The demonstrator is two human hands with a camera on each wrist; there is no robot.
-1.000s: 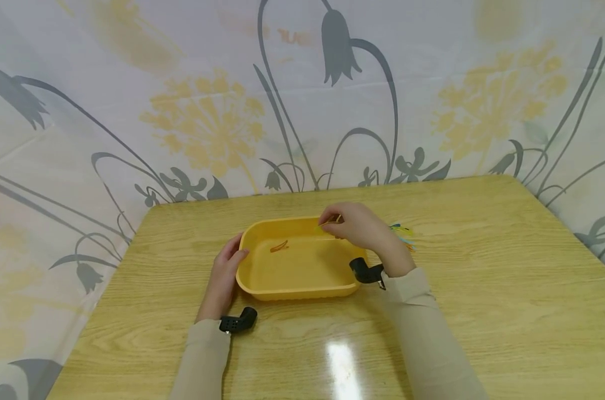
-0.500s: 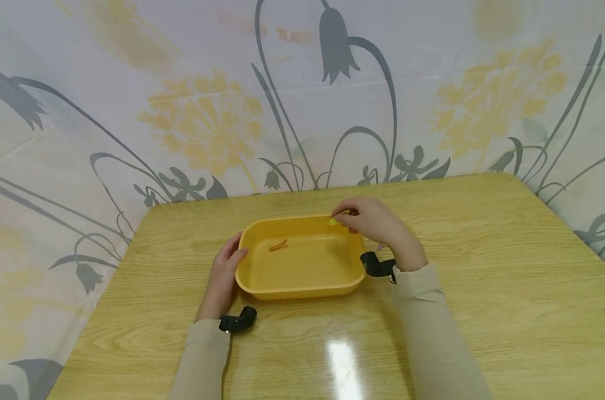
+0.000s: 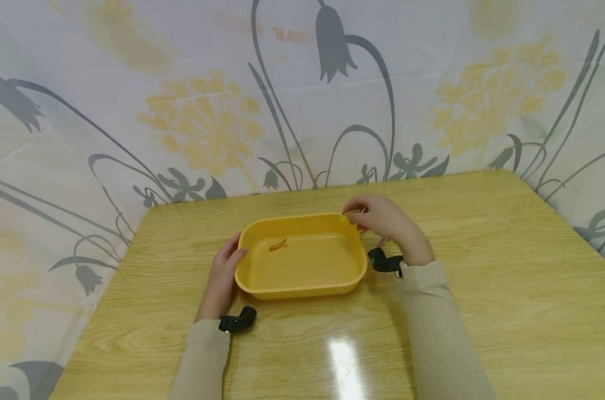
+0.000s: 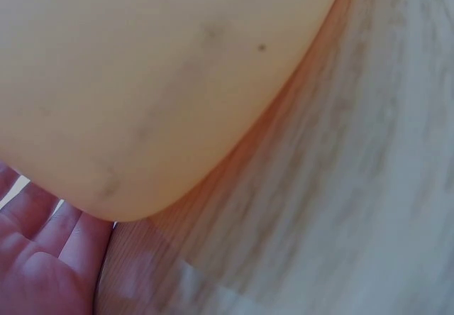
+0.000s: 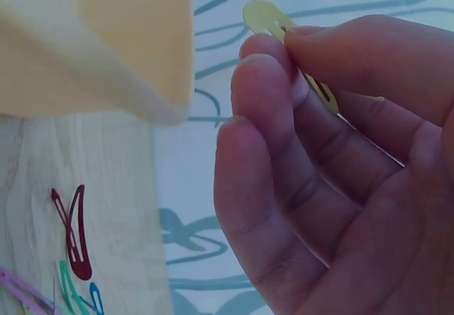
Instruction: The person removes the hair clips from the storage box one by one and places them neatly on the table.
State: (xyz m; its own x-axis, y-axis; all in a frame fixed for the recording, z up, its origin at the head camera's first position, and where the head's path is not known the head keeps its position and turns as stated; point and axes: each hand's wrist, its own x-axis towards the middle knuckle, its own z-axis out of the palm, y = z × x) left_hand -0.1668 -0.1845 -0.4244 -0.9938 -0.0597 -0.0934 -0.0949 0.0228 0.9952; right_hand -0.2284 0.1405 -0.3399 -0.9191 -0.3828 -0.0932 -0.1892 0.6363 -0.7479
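In the head view a yellow plastic tray (image 3: pixel 302 261) sits on the table, an orange snap hair clip (image 3: pixel 278 245) lying on its floor. My left hand (image 3: pixel 226 270) grips the tray's left end, thumb over the rim and fingers outside. In the left wrist view those fingers (image 4: pixel 42 244) show beside the tray wall. At the back right corner of the tray, my right hand (image 3: pixel 379 216) pinches a yellow hair clip (image 5: pixel 266 18) between thumb and forefinger. Below that hand in the right wrist view, a dark red hair clip (image 5: pixel 79 240) lies on the table.
Several more loose clips lie right of the tray, among them a purple clip (image 5: pixel 27 290), a green clip (image 5: pixel 69 286) and a blue clip (image 5: pixel 96 297). My right wrist partly hides them in the head view. A flower-printed cloth (image 3: pixel 292 100) hangs behind the wooden table (image 3: pixel 507 278).
My right hand has moved right, from over the tray to its back right corner, still pinching the yellow clip. The left hand and the orange clip have stayed in place.
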